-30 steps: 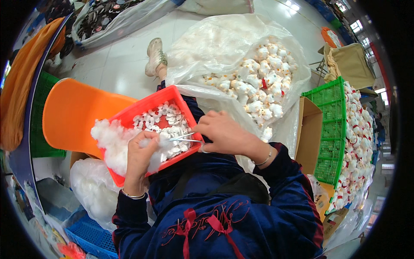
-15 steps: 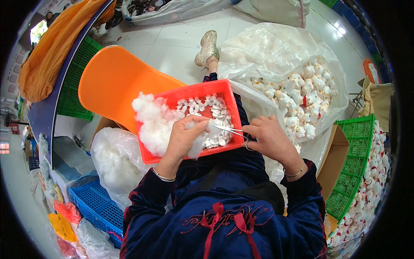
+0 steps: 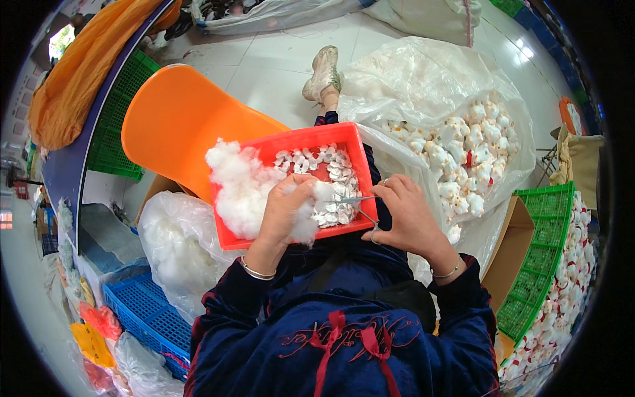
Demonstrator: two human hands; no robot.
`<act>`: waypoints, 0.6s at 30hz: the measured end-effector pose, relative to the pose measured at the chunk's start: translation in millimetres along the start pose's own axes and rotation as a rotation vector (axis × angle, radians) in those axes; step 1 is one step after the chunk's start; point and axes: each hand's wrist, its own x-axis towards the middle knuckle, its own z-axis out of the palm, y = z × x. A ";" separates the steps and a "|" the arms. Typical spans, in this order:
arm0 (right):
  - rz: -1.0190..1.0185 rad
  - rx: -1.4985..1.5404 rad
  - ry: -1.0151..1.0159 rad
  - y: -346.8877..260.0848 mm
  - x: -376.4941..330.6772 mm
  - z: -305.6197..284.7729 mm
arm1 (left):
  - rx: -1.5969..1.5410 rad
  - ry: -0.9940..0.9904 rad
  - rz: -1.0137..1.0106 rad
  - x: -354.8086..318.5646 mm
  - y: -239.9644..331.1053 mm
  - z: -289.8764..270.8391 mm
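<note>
A red plastic tray [image 3: 362,142] rests on my lap. It holds fluffy white stuffing [image 3: 241,188] on the left and many small white fabric pieces [image 3: 342,169] on the right. My left hand [image 3: 288,205] is closed over the tray on a tuft of stuffing and a small white piece, partly hidden by the fingers. In my right hand [image 3: 411,215] is a slim metal tool with scissor handles [image 3: 357,199], its handles spread apart. Its tips point left, at the white piece; whether they are scissors or forceps is unclear.
An orange chair [image 3: 178,126] stands ahead on the left. To the right lies a clear plastic bag [image 3: 397,73] with stuffed white figures [image 3: 456,149]. A bag of stuffing [image 3: 175,245] and a blue crate [image 3: 142,311] sit at left; a green crate [image 3: 539,264] and cardboard box [image 3: 509,241] at right.
The tool's handles have spread wider as my right thumb and fingers moved apart. My left hand stays nearly in place, with the stuffing still in it.
</note>
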 end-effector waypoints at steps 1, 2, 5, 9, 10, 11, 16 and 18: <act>0.000 -0.008 0.007 -0.5 0.5 2.7 | 0.015 -0.002 0.011 -0.8 -1.3 2.0; -0.025 -0.039 0.049 3.5 0.9 5.6 | 0.030 -0.003 0.021 -1.7 -2.6 3.6; -0.005 -0.087 -0.103 10.4 2.6 -3.1 | 0.080 -0.013 0.079 -4.2 0.4 4.2; -0.027 -0.144 -0.163 2.5 8.7 -18.0 | 0.141 -0.057 0.129 -5.3 2.4 4.9; -0.033 -0.162 -0.200 -0.8 11.3 -20.7 | 0.204 -0.071 0.156 -5.5 0.5 5.1; -0.039 -0.179 -0.237 -3.1 13.1 -22.8 | 0.268 -0.085 0.183 -5.8 -2.8 4.9; -0.010 -0.084 -0.191 1.7 11.6 -25.6 | 0.357 -0.075 0.151 -6.2 3.3 3.2; -0.017 -0.063 -0.084 2.2 9.9 -26.1 | 0.230 -0.032 0.096 -4.3 5.4 2.9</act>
